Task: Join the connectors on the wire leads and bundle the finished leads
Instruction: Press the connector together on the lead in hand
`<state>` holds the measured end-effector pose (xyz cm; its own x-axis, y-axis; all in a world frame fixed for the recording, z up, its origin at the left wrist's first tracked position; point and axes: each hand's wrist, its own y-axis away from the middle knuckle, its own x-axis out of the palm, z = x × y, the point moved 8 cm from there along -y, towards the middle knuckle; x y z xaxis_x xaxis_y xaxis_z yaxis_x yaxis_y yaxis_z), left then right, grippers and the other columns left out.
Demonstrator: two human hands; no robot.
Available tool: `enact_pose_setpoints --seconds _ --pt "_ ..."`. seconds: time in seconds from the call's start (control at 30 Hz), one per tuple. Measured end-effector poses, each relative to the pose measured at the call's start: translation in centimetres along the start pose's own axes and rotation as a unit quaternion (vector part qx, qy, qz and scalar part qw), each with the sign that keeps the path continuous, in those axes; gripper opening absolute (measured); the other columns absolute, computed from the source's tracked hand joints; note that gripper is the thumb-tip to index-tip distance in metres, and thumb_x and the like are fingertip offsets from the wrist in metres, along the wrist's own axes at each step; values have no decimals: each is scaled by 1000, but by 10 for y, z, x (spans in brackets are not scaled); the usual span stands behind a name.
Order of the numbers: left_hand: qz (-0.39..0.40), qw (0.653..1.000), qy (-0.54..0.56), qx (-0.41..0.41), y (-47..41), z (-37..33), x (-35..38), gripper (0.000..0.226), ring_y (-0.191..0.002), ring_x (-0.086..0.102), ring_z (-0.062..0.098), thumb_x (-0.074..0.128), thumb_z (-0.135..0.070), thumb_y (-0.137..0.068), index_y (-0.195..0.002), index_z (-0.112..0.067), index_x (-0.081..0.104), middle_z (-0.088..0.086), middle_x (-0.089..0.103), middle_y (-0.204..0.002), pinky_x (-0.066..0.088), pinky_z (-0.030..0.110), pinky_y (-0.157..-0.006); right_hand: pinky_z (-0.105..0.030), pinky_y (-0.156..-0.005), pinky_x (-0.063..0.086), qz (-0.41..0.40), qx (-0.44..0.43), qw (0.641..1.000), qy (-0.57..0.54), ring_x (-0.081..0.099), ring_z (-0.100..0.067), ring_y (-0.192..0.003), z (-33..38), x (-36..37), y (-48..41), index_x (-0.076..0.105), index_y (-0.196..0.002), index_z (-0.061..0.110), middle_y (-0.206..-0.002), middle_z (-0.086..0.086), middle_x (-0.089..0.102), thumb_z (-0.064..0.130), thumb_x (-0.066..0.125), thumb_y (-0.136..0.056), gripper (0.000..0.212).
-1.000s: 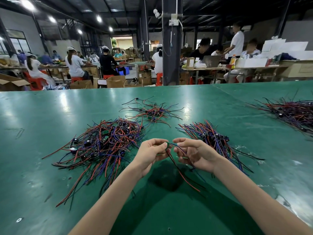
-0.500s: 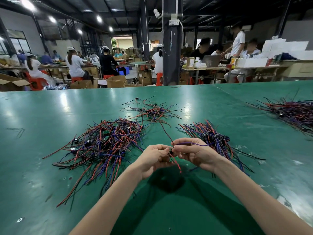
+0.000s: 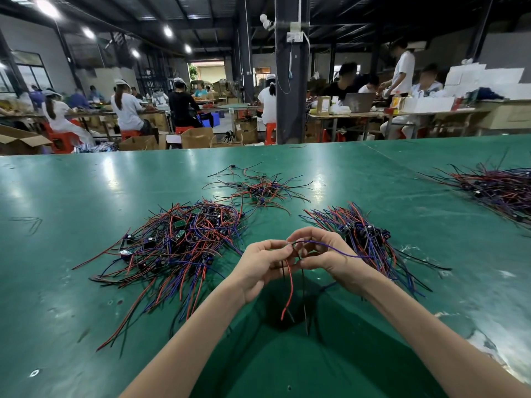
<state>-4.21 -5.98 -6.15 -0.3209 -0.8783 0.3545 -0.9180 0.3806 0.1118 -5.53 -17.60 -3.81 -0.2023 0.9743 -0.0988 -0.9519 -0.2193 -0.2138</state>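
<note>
My left hand (image 3: 263,261) and my right hand (image 3: 324,251) meet above the green table (image 3: 86,196), fingertips together. Between them they pinch wire leads (image 3: 290,285) at a small connector hidden by the fingers. A red and two dark wires hang down from the pinch, and a purple wire (image 3: 336,249) arcs over my right hand. A big loose pile of red, blue and black leads (image 3: 178,242) lies to the left. A tidier pile of leads (image 3: 365,239) lies just behind my right hand.
A small scatter of leads (image 3: 258,189) lies farther back in the middle. Another heap of leads (image 3: 500,188) sits at the far right edge. Beyond the table's far edge stand a dark pillar (image 3: 290,81), cardboard boxes and several seated workers.
Both hands stayed together at the same spot. The red wire that pointed up toward the far scatter now hangs below my hands, and the purple wire arcs over my right hand.
</note>
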Motion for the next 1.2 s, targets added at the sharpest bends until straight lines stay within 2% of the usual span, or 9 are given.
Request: enact_pose_setpoints --seconds 0.13,0.27,0.37,0.5,0.6,0.77,0.9,1.1,1.2 --pt "1 1000 18 2 -2 -1 -2 9 -66 65 18 55 6 -89 -97 5 58 16 66 -84 59 28 -64 -18 -69 49 -27 7 1000 14 57 -8 -71 0 -6 -1 66 -99 16 -83 -3 59 -15 68 -72 42" --pt "-8 1000 -3 26 -3 -1 -3 10 -65 67 17 55 10 -87 -95 3 57 17 64 -86 59 27 -68 -25 -59 55 -31 32 999 -26 58 -10 -58 -4 -4 -1 61 -102 12 -85 -6 54 -19 65 -74 41" --pt "-19 998 -34 42 -4 -2 -5 11 -68 63 18 58 10 -86 -93 2 59 16 59 -85 59 24 -68 -26 -59 56 -34 46 993 -105 61 -13 -59 -3 -6 -2 63 -99 9 -85 -7 56 -21 54 -80 36" --pt "-7 999 -47 27 -6 3 -5 5 -56 62 11 58 3 -88 -88 1 62 10 64 -74 57 23 -61 -27 -66 59 -27 64 964 -255 68 -21 -70 -3 -9 -3 65 -94 -4 -85 -16 66 -26 37 -81 38" --pt "8 998 -56 9 -7 8 -3 5 -56 62 12 58 -2 -89 -88 0 63 9 68 -73 56 25 -60 -23 -73 57 -10 41 973 -227 68 -17 -73 -1 -6 -2 64 -97 -4 -86 -14 70 -28 49 -70 39" --pt "54 995 -84 -20 -3 15 6 10 -59 64 12 59 -10 -91 -89 -3 66 6 71 -75 55 23 -61 -22 -76 52 -35 22 995 -88 64 -13 -72 -2 -7 -4 69 -90 4 -80 -7 71 -3 70 -65 26" --pt "73 994 -67 -38 -1 18 13 15 -56 64 12 55 -11 -93 -94 1 63 9 72 -76 55 23 -59 -16 -61 44 -43 39 997 -47 56 -8 -64 -5 -8 -4 72 -84 6 -71 -1 71 -1 70 -75 12" --pt "92 994 -49 -31 2 20 20 16 -56 63 13 49 -7 -96 -95 2 62 11 72 -79 55 23 -59 -25 -64 48 -73 120 983 -120 56 -19 -66 -15 -10 -2 70 -78 2 -73 -11 65 5 71 -71 8" --pt "79 996 -33 -15 1 18 22 12 -58 65 18 49 -6 -95 -95 2 59 14 70 -81 56 27 -60 -26 -57 53 -77 168 969 -167 47 -15 -62 -22 -10 1 70 -80 1 -73 -11 59 3 67 -77 4"
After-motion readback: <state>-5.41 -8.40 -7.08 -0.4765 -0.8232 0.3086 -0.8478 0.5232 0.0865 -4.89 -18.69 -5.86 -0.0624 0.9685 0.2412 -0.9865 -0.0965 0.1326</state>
